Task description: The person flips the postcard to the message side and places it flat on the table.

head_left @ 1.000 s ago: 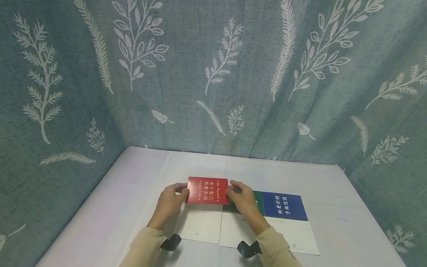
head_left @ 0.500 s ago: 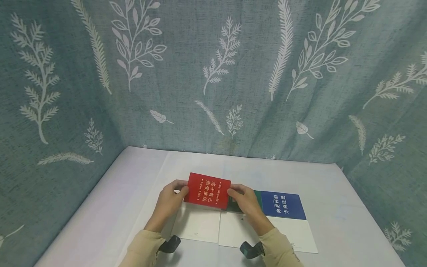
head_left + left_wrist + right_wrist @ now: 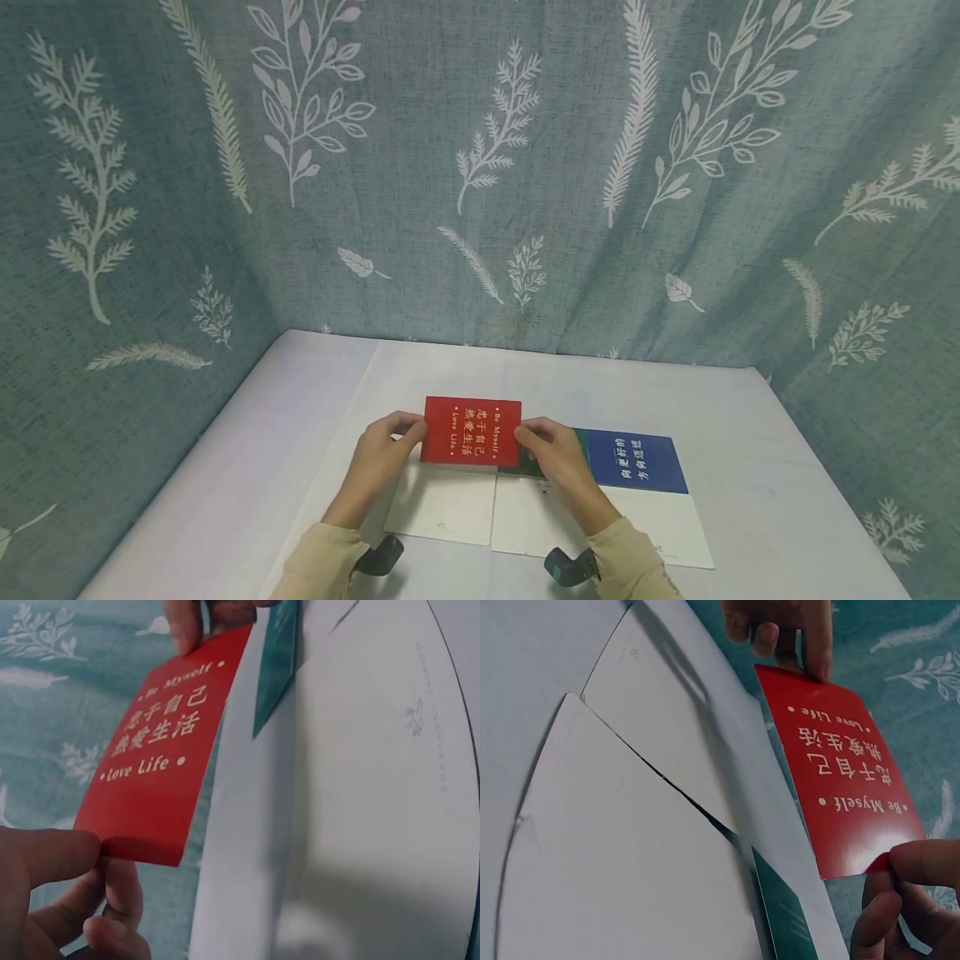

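Both hands hold up a red card [image 3: 471,431] with white lettering, one at each short end. My left hand [image 3: 380,457] pinches the left end between thumb and fingers. At the right end, my right hand [image 3: 558,460] pinches the edge in the same way, as the right wrist view also shows. Beneath the card, a white booklet [image 3: 442,506] lies on the table. Beside it is a second white booklet [image 3: 521,518] with a dark green card [image 3: 532,465] along its far part, partly hidden by the red card and right hand.
A third white booklet [image 3: 667,525] lies to the right, with a blue card [image 3: 637,461] with white lettering along its far part. The white-covered table [image 3: 772,492] reaches a teal leaf-patterned curtain [image 3: 420,208] behind and at the sides.
The red card tilted down to the right half a second ago and is nearly level now. It sits slightly right of where it was a second ago. Both hands keep their pinch.
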`<state>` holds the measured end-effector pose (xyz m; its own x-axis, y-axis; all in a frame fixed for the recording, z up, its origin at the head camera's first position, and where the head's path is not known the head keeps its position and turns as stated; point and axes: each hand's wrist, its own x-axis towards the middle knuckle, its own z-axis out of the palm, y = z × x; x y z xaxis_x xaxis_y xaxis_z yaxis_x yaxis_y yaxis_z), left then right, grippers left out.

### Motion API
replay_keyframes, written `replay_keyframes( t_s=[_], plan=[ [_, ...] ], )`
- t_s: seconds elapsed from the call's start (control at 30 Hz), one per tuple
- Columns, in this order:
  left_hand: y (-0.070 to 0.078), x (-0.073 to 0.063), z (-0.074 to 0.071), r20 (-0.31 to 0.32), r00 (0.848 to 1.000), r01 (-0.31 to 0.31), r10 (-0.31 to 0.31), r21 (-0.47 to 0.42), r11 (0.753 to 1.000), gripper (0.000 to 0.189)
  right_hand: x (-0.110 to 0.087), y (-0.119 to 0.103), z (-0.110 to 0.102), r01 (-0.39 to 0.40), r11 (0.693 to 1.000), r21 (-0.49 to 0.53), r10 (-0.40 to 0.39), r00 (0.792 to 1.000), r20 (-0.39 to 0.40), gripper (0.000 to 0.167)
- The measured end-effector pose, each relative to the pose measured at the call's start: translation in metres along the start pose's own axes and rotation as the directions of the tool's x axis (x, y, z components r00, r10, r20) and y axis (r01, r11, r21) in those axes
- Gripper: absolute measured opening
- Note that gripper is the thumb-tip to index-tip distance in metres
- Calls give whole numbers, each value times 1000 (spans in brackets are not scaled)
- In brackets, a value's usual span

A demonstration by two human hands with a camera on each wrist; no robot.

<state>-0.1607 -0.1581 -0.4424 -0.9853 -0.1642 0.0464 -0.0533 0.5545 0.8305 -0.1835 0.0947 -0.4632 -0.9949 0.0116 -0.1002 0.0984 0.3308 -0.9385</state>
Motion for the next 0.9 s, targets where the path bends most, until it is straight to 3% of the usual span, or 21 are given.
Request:
replay_keyframes(
  t_s=[0.37,0.67,0.9],
  plan=[
    [0,-1,0,49,998,-31,30,9,999,26,-4,0,-4,43,998,-40,-44,999,-10,29],
    [0,-1,6,74,997,-13,13,-12,1000,24,-6,-1,-3,41,996,-84,-46,997,-59,27],
    [1,-2,4,67,998,-6,7,-23,1000,22,-5,5,-5,124,988,-89,-127,991,-38,25]
  ],
)
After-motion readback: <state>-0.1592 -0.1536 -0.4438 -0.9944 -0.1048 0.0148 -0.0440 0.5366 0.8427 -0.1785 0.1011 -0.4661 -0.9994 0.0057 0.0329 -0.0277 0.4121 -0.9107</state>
